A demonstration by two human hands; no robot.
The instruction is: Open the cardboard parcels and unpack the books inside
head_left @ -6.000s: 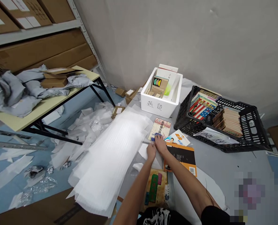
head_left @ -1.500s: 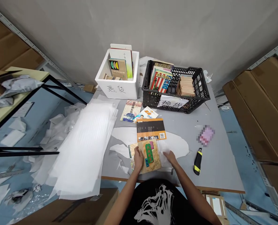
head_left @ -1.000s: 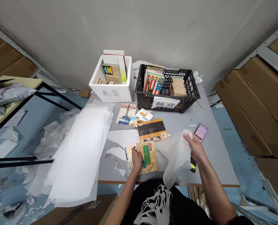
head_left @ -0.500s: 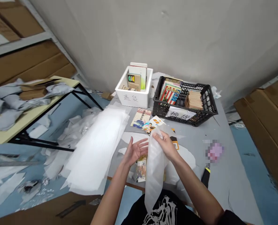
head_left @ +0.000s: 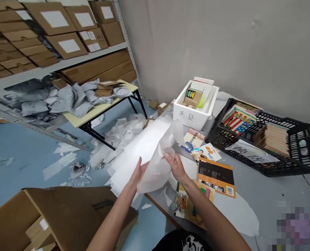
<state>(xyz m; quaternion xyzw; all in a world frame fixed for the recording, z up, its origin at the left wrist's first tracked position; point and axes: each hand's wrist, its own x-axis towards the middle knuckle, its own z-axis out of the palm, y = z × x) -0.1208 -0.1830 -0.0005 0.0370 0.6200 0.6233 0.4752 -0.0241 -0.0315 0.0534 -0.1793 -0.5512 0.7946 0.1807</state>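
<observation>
A crumpled white foam sheet (head_left: pixel 157 170) is bunched between my hands, above the edge of a long pile of white foam sheets (head_left: pixel 141 146). My right hand (head_left: pixel 176 168) grips the sheet from the right. My left hand (head_left: pixel 137 176) holds its other side, with the thumb in front and the fingers partly hidden. Below my right forearm lies an illustrated book (head_left: pixel 183 205). Next to it are a black-and-orange book (head_left: pixel 216 179) and several thin books (head_left: pixel 195 140).
A white foam box (head_left: pixel 193 111) holds upright books. A black plastic crate (head_left: pixel 264 139) holds books and a paper label. These stand on a grey table (head_left: pixel 264 190). An open cardboard box (head_left: pixel 66 216) sits at lower left. Scraps cover the floor near a folding table (head_left: pixel 99 108).
My view has swung left. Both hands have carried the foam sheet left, off the books and over the pile, and the sheet is more bunched.
</observation>
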